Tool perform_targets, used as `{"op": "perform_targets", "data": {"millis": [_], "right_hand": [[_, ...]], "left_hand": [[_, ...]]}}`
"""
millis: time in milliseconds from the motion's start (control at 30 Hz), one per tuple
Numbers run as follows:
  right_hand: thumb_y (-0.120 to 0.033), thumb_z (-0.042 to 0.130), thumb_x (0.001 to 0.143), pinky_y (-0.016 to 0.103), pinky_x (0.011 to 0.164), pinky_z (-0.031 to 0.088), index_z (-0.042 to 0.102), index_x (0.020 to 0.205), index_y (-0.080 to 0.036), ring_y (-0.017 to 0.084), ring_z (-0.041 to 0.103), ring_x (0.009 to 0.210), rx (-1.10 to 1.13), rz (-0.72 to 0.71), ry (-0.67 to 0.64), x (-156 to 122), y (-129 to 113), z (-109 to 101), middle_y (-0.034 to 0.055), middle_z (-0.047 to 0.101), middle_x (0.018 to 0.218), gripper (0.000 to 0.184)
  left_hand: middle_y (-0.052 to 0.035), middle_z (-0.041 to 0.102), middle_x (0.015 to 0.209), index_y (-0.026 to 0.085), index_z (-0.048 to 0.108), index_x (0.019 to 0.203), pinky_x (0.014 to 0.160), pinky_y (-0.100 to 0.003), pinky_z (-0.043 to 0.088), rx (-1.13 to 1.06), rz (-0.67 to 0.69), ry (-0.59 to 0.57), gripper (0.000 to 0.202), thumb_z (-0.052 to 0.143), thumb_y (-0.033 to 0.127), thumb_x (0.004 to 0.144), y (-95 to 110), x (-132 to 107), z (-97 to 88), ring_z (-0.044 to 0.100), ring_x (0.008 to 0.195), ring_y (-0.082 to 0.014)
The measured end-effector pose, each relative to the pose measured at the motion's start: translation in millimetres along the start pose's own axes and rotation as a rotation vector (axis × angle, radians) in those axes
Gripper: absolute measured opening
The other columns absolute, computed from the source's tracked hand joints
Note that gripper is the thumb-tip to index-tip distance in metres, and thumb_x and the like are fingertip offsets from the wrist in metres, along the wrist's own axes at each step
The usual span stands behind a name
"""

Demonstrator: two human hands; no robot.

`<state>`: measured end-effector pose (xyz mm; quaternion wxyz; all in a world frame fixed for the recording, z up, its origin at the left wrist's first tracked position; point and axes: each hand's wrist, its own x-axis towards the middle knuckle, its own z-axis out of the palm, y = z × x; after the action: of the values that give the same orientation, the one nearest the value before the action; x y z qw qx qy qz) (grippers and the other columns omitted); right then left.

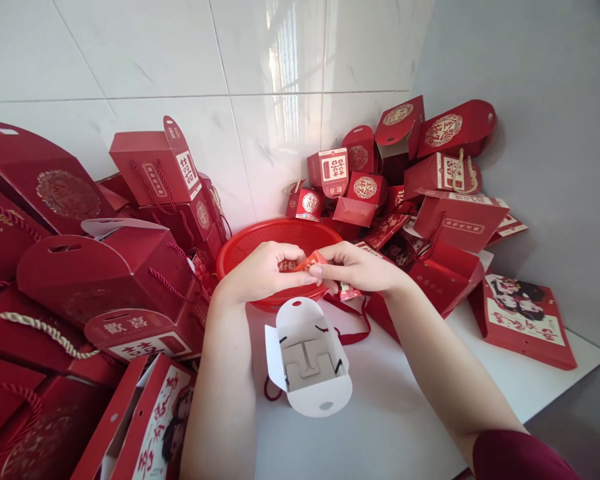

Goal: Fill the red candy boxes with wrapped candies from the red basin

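Observation:
My left hand [267, 272] and my right hand [360, 265] meet over the near rim of a red plastic basket [240, 243]. Between them is a small red packet [312, 261] with light print, pinched by the curled fingers of both. Under the fingers of my right hand a second red and pink wrapper [349, 291] shows; whether it is held I cannot tell. Just below the hands, an open gift box [310, 357] shows its white inside, flaps spread, with dark cord ends in its walls. Nothing else lies in it.
Red gift boxes [125, 273] with rope handles are stacked high at left. More red boxes [450, 220] lie heaped at right, one printed box [525, 320] near the edge of the white table [380, 427]. A tiled wall [155, 53] stands behind.

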<state>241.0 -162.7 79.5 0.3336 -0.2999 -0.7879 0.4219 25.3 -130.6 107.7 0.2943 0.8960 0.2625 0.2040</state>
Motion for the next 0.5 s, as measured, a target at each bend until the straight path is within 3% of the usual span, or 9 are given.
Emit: {"op": "perform_targets", "data": {"millis": [100,233,333,500], "right_hand": [[-0.043,0.059,0.095,0.02,0.048,0.033,0.06,0.082,-0.015,0.006,0.042,0.049,0.014,0.017,0.004,0.1,1.2,-0.5,-0.004,0.056,0.061,0.031],[-0.042,0.061,0.093,0.02,0.047,0.033,0.064,0.082,-0.014,0.006,0.042,0.049,0.067,0.038,-0.004,1.5,3.7,1.2,-0.004,0.055,0.059,0.03],[-0.041,0.061,0.093,0.02,0.046,0.033,0.065,0.079,-0.013,0.006,0.042,0.047,0.094,0.056,-0.028,1.8,3.8,2.1,-0.0037,0.055,0.057,0.032],[-0.042,0.057,0.096,0.02,0.046,0.034,0.066,0.083,-0.013,0.006,0.044,0.045,0.213,0.044,-0.111,1.0,1.9,1.4,-0.0038,0.056,0.054,0.033]], "left_hand": [[0.0003,0.066,0.08,0.015,0.068,0.085,0.071,-0.025,0.045,-0.052,-0.013,0.047,0.023,0.073,0.037,0.081,-6.1,0.2,-1.0,0.058,0.076,-0.0142],[-0.003,0.072,0.09,0.015,0.072,0.095,0.077,-0.026,0.048,-0.129,-0.005,-0.023,0.027,0.067,0.041,0.086,-10.1,-0.5,-4.1,0.063,0.084,-0.0166],[-0.0042,0.072,0.089,0.014,0.074,0.094,0.076,-0.025,0.048,-0.18,-0.003,-0.041,0.034,0.057,0.044,0.094,-9.4,0.0,-5.5,0.063,0.082,-0.0157],[-0.0029,0.072,0.083,0.015,0.076,0.088,0.074,-0.024,0.046,-0.278,0.029,-0.059,0.033,0.057,0.041,0.095,-8.1,3.0,-4.2,0.06,0.075,-0.0125]]}}
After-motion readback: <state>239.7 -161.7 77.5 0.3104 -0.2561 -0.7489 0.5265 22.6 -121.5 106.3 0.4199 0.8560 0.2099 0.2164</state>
